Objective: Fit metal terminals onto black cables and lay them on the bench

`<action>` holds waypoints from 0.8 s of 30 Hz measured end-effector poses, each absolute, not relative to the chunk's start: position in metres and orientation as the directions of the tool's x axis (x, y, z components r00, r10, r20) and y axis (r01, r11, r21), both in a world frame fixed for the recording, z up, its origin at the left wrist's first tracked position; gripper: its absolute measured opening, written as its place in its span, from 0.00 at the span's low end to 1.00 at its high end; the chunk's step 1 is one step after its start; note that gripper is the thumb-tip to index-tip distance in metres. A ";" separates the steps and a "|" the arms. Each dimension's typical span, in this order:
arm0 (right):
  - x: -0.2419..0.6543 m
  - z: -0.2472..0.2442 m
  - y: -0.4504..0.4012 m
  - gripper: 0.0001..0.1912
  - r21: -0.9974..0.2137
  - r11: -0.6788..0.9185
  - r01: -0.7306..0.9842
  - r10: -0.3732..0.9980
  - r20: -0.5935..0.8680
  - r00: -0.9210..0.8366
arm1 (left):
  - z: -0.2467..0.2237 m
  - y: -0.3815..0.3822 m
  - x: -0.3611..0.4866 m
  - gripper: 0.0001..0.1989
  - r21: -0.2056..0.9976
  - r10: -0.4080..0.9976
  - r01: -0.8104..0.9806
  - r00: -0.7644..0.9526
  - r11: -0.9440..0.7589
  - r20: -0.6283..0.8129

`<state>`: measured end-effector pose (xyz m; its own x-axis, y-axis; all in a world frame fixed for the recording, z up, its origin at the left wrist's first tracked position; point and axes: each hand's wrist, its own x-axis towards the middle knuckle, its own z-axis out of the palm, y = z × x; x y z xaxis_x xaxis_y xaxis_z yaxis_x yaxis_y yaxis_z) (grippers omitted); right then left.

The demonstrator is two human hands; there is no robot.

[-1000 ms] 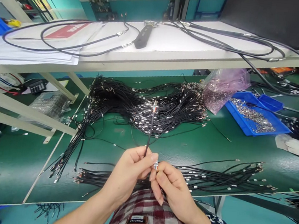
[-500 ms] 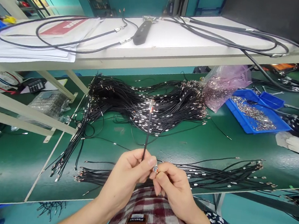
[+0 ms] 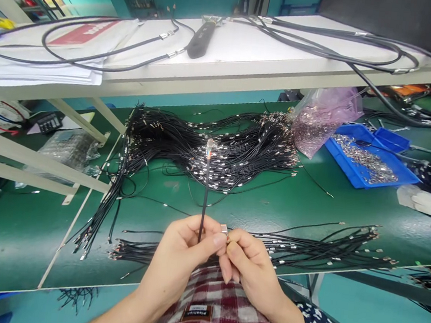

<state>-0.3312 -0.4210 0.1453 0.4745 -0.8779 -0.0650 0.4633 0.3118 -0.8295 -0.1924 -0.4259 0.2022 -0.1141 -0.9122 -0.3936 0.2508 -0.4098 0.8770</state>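
In the head view my left hand (image 3: 185, 248) is closed around a black cable (image 3: 205, 196). One end of that cable stands up from my fist and carries a silver metal terminal (image 3: 209, 148) with a copper-coloured tip below it. Between the fingertips of both hands sits a small silver metal connector (image 3: 224, 229). My right hand (image 3: 253, 263) pinches at its lower side, thumb against forefinger, where a bit of orange shows. My fingers partly hide the connector and the rest of the cable.
A large heap of black cables (image 3: 172, 136) lies across the green bench (image 3: 273, 198), and a second bundle (image 3: 318, 247) lies near its front edge. Right of the heap are a pink bag (image 3: 316, 120) and a blue tray (image 3: 367, 180) of metal parts. A white shelf (image 3: 242, 56) spans above.
The upright cable end has shifted slightly left. The small connector between my fingertips has turned and shows a flatter silver face. Both hands keep their grip.
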 end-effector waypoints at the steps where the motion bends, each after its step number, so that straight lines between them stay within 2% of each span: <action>1: -0.331 0.145 -0.421 0.12 -0.820 0.321 0.474 -0.875 -0.066 0.479 | 0.202 -0.426 -0.192 0.09 0.879 -0.914 0.250 -0.119 -0.407 -0.389; 7: -0.331 0.142 -0.420 0.12 -0.777 0.358 0.517 -0.868 -0.073 0.492 | 0.200 -0.424 -0.191 0.08 0.890 -0.916 0.217 -0.107 -0.401 -0.387; 11: -0.331 0.143 -0.421 0.12 -0.800 0.337 0.497 -0.870 -0.064 0.489 | 0.201 -0.425 -0.195 0.09 0.874 -0.916 0.275 -0.116 -0.401 -0.384; 14: -0.331 0.143 -0.420 0.12 -0.824 0.310 0.475 -0.880 -0.060 0.471 | 0.202 -0.426 -0.197 0.10 0.843 -0.898 0.309 -0.140 -0.439 -0.417; 19: -0.331 0.139 -0.416 0.12 -0.794 0.349 0.497 -0.868 -0.074 0.491 | 0.202 -0.427 -0.194 0.10 0.788 -0.855 0.330 -0.211 -0.519 -0.474; 24: -0.330 0.136 -0.415 0.13 -0.807 0.334 0.487 -0.876 -0.076 0.475 | 0.198 -0.426 -0.192 0.09 0.844 -0.883 0.261 -0.181 -0.468 -0.434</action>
